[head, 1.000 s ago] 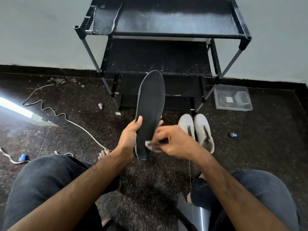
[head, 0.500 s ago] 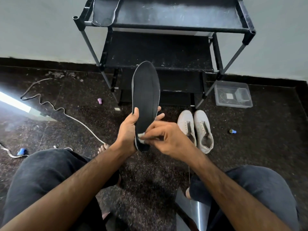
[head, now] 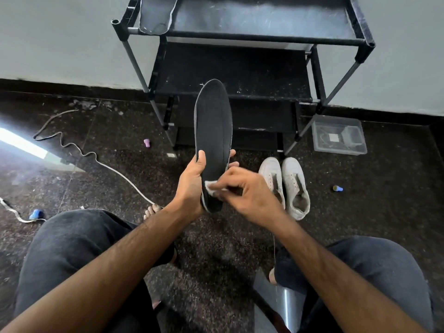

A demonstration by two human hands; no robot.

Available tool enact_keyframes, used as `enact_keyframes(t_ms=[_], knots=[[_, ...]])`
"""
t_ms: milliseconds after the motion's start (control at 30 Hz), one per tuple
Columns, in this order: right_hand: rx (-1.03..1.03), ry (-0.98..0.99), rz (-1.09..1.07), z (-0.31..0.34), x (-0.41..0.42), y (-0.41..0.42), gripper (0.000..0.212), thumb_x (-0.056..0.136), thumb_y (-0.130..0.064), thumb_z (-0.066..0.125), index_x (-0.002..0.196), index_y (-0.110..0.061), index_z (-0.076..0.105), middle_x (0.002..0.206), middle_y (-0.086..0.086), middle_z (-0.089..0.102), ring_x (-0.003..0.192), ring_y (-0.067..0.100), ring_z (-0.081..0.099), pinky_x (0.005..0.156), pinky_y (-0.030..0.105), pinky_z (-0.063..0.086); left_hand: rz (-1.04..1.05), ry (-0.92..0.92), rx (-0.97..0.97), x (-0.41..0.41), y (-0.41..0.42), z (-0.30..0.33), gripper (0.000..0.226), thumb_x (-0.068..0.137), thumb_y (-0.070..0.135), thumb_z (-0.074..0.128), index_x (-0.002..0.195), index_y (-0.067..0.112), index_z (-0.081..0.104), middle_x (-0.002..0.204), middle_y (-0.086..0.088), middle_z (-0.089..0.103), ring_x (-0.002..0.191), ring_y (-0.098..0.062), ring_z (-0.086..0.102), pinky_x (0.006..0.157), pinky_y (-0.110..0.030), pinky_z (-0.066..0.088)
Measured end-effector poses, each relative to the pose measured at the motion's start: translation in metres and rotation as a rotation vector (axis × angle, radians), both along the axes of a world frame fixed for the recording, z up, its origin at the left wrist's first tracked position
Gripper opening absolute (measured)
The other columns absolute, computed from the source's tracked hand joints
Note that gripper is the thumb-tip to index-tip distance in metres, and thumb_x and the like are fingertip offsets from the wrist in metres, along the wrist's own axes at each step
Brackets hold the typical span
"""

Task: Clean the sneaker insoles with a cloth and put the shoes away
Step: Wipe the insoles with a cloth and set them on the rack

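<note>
My left hand (head: 192,183) grips a dark insole (head: 212,131) near its heel end and holds it upright, toe pointing up, in front of the shoe rack. My right hand (head: 247,191) pinches a small white cloth (head: 211,187) and presses it against the lower part of that insole. A second dark insole (head: 155,15) lies on the left end of the rack's top shelf, overhanging the front bar. Two white sneakers (head: 286,183) stand side by side on the floor to the right of my hands, toes toward the rack.
The black shoe rack (head: 240,68) stands against the wall. A clear plastic box (head: 340,135) sits on the floor at its right. A white cord (head: 96,159) trails across the dark floor at left. Small caps (head: 147,143) (head: 337,188) and my knees lie around.
The cloth in my right hand has shifted on the lower insole, left and then back right with a wiping motion. The insole stays upright in my left hand.
</note>
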State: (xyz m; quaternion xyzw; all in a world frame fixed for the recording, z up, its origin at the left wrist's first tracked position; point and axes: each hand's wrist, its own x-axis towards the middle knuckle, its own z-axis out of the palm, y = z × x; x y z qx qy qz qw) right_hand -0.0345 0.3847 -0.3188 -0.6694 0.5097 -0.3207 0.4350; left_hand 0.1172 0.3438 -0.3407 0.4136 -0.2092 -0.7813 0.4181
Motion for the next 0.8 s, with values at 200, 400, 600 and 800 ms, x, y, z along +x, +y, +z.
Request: enact_keyframes(t_ms=[200,400,600,800], knots=[[0.369,-0.16,0.394,0.011,-0.021,-0.006,0.017,0.087,0.0,0.075,0.101,-0.009,0.078,0.098,0.001,0.074,0.093,0.011,0.069,0.087,0.024,0.055,-0.026,-0.139,-0.091,0.002,-0.002,-0.001,0.042,0.109,0.036,0.035,0.145,0.018,0.048,0.135,-0.011,0.065,0.116,-0.029,0.066,0.083,-0.043,0.059],[0.346,-0.715,-0.318,0.01,-0.034,-0.018,0.013,0.095,-0.002,0.062,0.104,-0.008,0.068,0.098,0.002,0.071,0.094,0.013,0.066,0.094,0.038,0.053,-0.328,-0.672,-0.451,-0.006,0.002,-0.021,0.075,0.09,0.032,0.068,0.152,0.048,0.029,0.134,0.003,0.052,0.122,-0.015,0.049,0.101,-0.041,0.044],[0.466,-0.778,-0.488,0.007,-0.034,-0.018,0.011,0.098,-0.005,0.061,0.108,-0.007,0.066,0.101,0.006,0.071,0.092,0.013,0.07,0.082,0.033,0.061,-0.495,-1.141,-0.656,-0.011,0.015,-0.014,0.107,0.072,0.062,0.077,0.155,0.053,0.01,0.131,0.003,0.028,0.121,-0.019,0.028,0.107,-0.04,0.03],[0.531,-0.748,-0.515,0.008,-0.044,-0.022,0.015,0.098,-0.002,0.059,0.112,-0.003,0.066,0.104,0.012,0.073,0.093,0.02,0.069,0.079,0.033,0.062,-0.201,-0.487,-0.349,-0.01,0.001,-0.002,0.076,0.083,0.05,0.067,0.149,0.026,0.04,0.142,-0.002,0.052,0.132,-0.019,0.054,0.104,-0.036,0.051]])
